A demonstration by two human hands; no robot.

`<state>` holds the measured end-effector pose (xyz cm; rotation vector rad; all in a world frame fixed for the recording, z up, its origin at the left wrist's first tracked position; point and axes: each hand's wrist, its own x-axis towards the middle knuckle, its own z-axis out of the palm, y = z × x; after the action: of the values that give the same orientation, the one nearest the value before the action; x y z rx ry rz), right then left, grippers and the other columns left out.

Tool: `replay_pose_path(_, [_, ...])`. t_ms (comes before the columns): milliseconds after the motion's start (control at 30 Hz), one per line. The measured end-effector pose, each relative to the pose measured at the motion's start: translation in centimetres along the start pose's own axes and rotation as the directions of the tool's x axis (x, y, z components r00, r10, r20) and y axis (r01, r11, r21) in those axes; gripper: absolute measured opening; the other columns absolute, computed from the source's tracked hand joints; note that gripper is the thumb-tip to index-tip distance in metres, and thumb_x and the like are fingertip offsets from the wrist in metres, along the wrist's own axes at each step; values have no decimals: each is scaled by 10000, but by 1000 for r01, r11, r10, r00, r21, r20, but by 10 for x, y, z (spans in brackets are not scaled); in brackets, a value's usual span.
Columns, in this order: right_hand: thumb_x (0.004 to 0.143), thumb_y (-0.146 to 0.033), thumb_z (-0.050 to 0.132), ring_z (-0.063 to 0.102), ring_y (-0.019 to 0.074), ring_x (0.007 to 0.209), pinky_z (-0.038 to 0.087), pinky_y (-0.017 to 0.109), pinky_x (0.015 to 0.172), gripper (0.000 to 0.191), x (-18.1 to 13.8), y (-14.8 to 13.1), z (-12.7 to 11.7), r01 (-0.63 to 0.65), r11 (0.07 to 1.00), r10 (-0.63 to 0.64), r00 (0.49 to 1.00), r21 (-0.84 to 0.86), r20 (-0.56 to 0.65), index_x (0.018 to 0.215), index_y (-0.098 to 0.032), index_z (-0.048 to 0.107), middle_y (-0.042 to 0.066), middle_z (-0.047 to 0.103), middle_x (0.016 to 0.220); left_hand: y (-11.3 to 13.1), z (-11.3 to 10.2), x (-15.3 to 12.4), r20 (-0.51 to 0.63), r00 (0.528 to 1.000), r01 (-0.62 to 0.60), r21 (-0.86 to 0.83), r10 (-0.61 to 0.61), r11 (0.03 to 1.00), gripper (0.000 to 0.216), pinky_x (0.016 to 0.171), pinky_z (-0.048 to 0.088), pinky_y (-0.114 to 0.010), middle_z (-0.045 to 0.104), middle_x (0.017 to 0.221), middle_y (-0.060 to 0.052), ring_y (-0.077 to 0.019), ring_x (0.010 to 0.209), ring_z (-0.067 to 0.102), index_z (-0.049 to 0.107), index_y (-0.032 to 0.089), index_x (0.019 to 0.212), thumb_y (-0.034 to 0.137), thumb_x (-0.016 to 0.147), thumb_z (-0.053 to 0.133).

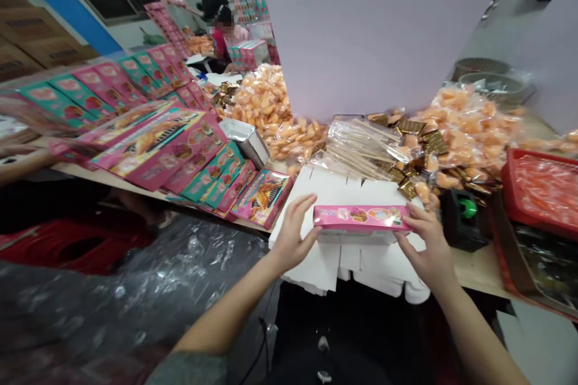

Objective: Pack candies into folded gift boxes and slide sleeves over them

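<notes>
A narrow pink printed cardboard box (361, 218) lies across a pile of flat white cardboard sheets (311, 264) right before me. At its left end is my left hand (291, 237), with thumb and fingers closed about the edge. My right hand (427, 240) grips the opposite end, fingers over the top and thumb along the near side. A pale strip shows beneath the box's pink face. Beyond the sheets lie thin wooden sticks (361, 147) in clear plastic and several gold-wrapped packets (410, 126).
Pink and teal boxes (194, 159) stand in rows on the left, beside a metal tin (246, 138). Orange wrapped pieces (469, 120) are heaped behind. A black tape dispenser (465, 222) and red tray (542, 192) sit right. Another person's arm (27, 165) reaches in from the left.
</notes>
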<state>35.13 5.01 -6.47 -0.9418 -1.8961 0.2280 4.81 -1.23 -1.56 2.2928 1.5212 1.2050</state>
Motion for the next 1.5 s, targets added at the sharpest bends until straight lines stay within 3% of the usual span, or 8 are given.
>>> replay_pose_path(200, [871,-297,687,573,315,1272,540,514,992,450,-14,-7,19,-183,983,184,982,33,-38,1284,-177,555,185,547,1411,16,39,-33,-408,907,166,129,-101,978,393,998,554,-407,668,1224,-102,-218,1156,644,575,243,1317,200,930,628])
replay_pose_path(400, [854,-267,717,650,291,1168,590,440,923,425,-13,8,13,-29,999,28,999,-19,-35,1254,-194,591,161,601,1359,-21,16,-24,-178,977,-83,170,113,982,297,1000,565,-424,742,1098,-50,-235,1165,657,678,257,1147,345,867,725])
replay_pose_path(633, [897,-303,661,611,330,1219,526,535,991,392,-14,-17,20,-202,977,194,974,-67,-113,1260,-169,602,188,595,1354,12,40,-29,-350,931,159,141,-101,977,468,1059,527,-427,632,1347,-112,-206,1294,569,450,228,1452,133,994,462])
replay_pose_path(900, [927,-350,604,590,320,1248,492,531,1012,275,-11,-6,14,-148,987,151,987,57,-48,1140,-177,625,186,580,1376,-25,-15,-2,2,976,-208,281,216,937,240,1106,449,-455,662,1262,-77,-273,1339,496,715,251,997,456,879,675])
replay_pose_path(1033, [916,-409,615,594,314,1241,500,505,972,238,8,-23,29,-423,844,463,885,329,-50,967,-188,540,184,656,1229,13,-9,47,226,958,-234,251,179,939,623,1133,356,-549,456,1471,-188,-397,1414,356,675,169,1065,713,761,657])
replay_pose_path(1233, [896,-506,569,611,228,1153,506,399,943,418,-2,-1,13,-538,776,568,823,330,7,1184,-206,525,144,608,1278,43,27,72,575,818,-316,423,18,849,637,823,501,-387,610,1095,-100,-263,944,630,312,417,1514,374,943,592])
replay_pose_path(1367, [814,-529,601,592,228,992,471,418,918,485,-28,63,-47,-731,658,727,557,177,-402,1121,-156,557,118,631,1081,43,27,78,550,834,-368,493,45,788,678,780,487,-375,585,1051,-85,-267,906,602,224,472,1532,323,959,555])
replay_pose_path(1500, [780,-479,635,579,195,755,493,353,741,318,-30,121,-84,-845,471,865,385,254,-321,827,-166,611,50,627,759,49,35,86,580,813,-394,478,55,785,698,763,487,-371,591,1061,-87,-271,904,604,199,474,1538,333,958,561])
